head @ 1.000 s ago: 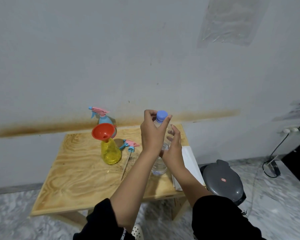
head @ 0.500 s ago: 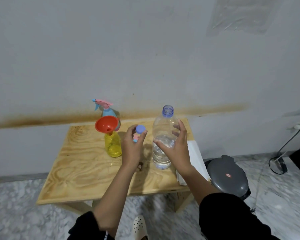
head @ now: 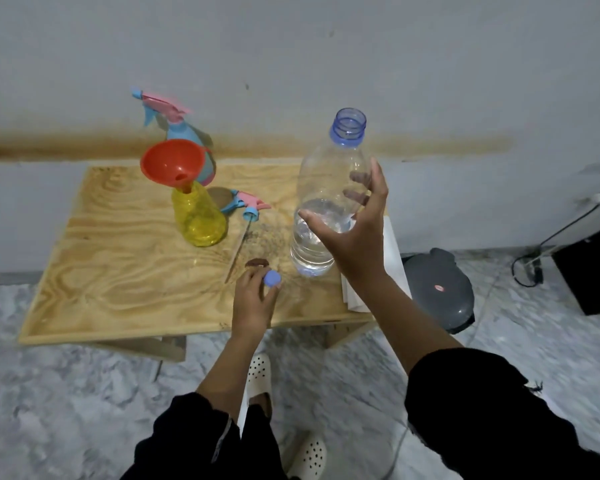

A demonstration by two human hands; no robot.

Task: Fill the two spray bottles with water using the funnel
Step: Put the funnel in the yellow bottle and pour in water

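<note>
A: Right hand (head: 354, 237), finger state?
B: Curled round the water bottle (head: 329, 181) at mid-body. Thumb lies across the near side; the other fingers show through the clear plastic on the far side. Bottle upright, uncapped. Water level sits about at the thumb, open neck well above the fingertips.
A: Left hand (head: 253, 301)?
B: Thumb and fingertips pinched on the blue cap (head: 272, 278), low over the table (head: 118, 271), near the bottle's base. Cannot tell whether the cap touches the wood.
A: Spray bottles?
B: Yellow spray bottle (head: 198, 216) stands beyond and to the left of the left fingertips, untouched, orange funnel (head: 172, 162) seated in its neck. A loose spray head (head: 248, 204) lies between that bottle and the right thumb, its dip tube pointing toward the left fingertips. Blue spray bottle (head: 187, 133) stands behind the funnel, head on, farthest from all fingers
</note>
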